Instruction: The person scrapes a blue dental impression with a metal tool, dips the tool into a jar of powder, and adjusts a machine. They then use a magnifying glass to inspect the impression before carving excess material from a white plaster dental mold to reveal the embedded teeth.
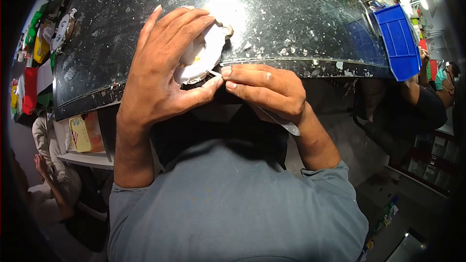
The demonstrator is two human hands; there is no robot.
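Left hand [160,73] wraps its fingers around a white piece [201,53] at the surface [301,14] edge; right hand [264,90] pinches a thin tool [279,120]. Light, steady strokes seem wise.

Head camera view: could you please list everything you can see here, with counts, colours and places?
white moulded piece: one, white with a yellowish spot, at the near edge of the table, under the left hand
thin tool: one, pale metal, its tip at the white piece, its flat end sticking out below the right hand
table: one, glossy black, speckled with white flecks
bin: one, blue, right end of the table
yellow tin: one, on a shelf at the left
co-workers: one at far right, one at lower left
left hand: cupped over the white piece
right hand: pinching the tool
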